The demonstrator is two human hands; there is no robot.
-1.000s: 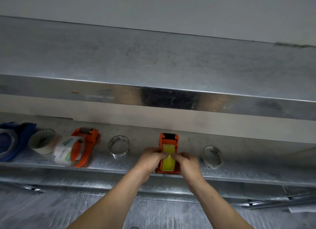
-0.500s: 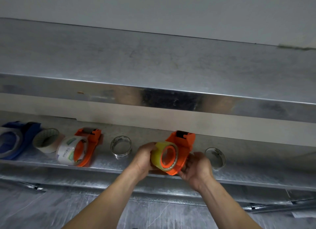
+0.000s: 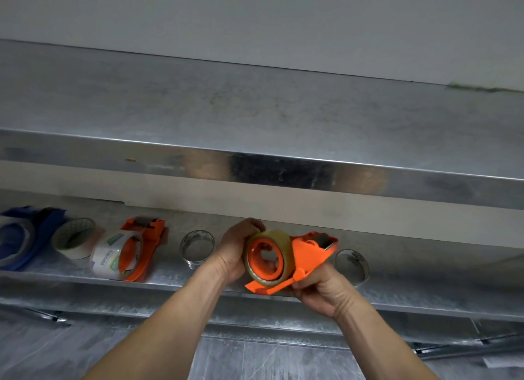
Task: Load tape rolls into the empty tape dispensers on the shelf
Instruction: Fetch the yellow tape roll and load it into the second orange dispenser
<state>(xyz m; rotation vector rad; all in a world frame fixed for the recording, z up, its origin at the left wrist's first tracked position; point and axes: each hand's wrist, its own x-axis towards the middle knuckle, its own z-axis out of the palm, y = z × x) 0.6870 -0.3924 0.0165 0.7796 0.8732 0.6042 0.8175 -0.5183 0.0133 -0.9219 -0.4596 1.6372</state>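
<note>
Tape roll [image 3: 273, 235] sits on the orange dispenser [image 3: 309, 252] above the shelf [image 3: 439, 283] edge, left hand [image 3: 235, 249] clasping it, right hand [image 3: 323, 291] gripping the handle, likely steadying both for seating.

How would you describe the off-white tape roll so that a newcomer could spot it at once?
Look along the lower metal shelf to its left end. The off-white roll sits between the blue dispenser and the orange dispenser resting on the shelf. Unlike the loose clear rolls further right, it is opaque.
</note>
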